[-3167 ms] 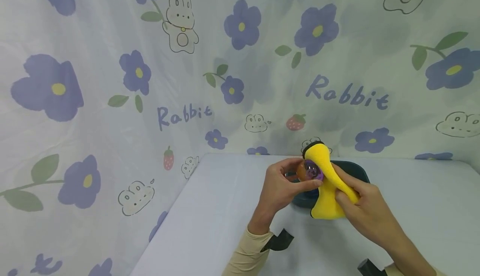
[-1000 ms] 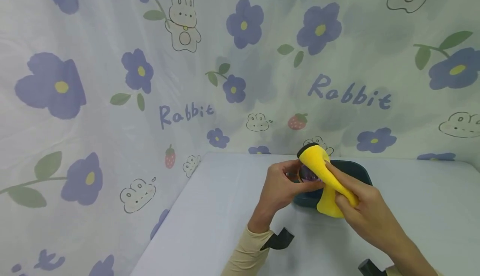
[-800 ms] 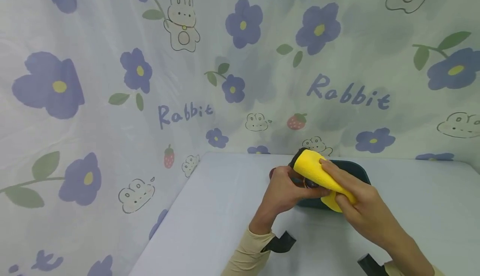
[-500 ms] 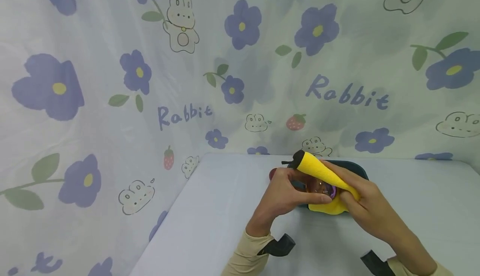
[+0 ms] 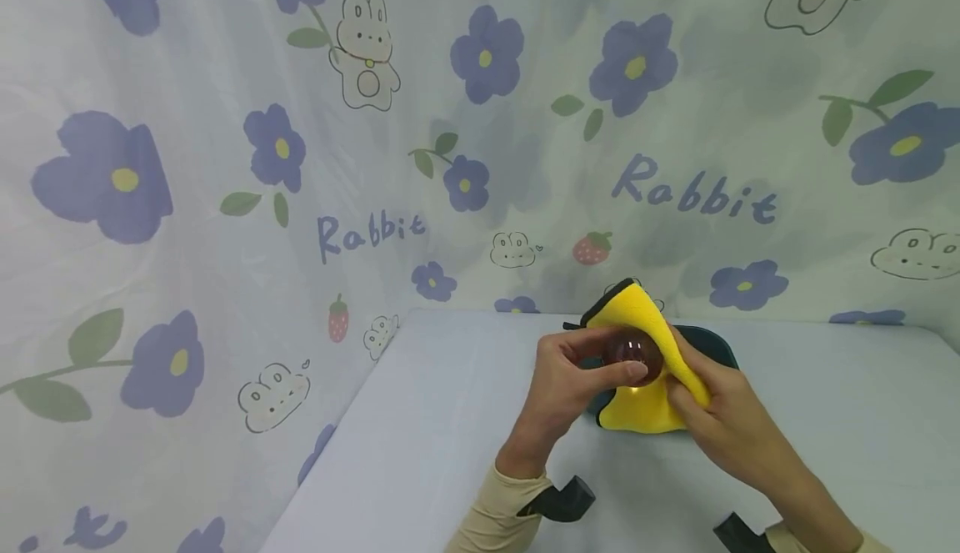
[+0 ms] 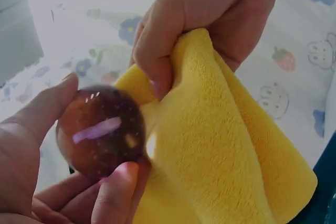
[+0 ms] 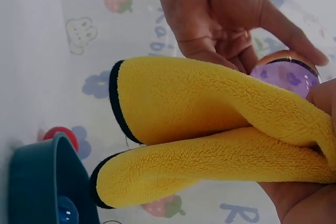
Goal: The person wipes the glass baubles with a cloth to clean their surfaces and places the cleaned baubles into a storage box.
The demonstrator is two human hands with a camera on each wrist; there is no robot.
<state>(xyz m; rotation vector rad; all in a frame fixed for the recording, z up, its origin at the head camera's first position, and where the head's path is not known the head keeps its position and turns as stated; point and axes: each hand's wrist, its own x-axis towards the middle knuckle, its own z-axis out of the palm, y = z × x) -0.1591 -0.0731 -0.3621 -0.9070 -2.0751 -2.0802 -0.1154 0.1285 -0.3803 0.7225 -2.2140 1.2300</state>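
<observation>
A dark reddish glass ball [image 5: 633,353] is held up over the table by my left hand [image 5: 603,363], thumb and fingers curled round it. In the left wrist view the ball [image 6: 100,129] shows a purple streak. My right hand [image 5: 681,369] pinches a yellow cloth [image 5: 643,399] with a black hem and presses it against the ball's right side. The cloth [image 7: 199,129] lies folded in two thick rolls in the right wrist view, with the ball [image 7: 286,72] peeking out past it.
Behind the hands a dark teal tray [image 5: 712,340] sits on the pale table [image 5: 450,419]. In the right wrist view the tray [image 7: 37,182] holds a blue ball [image 7: 65,211], with a red ball [image 7: 60,135] at its rim. A flower-print curtain [image 5: 225,161] closes the back and left.
The cloth was draped over the ball's top half a second ago; it has slid down to the right and the ball's face now shows. Both hands stay in the same place.
</observation>
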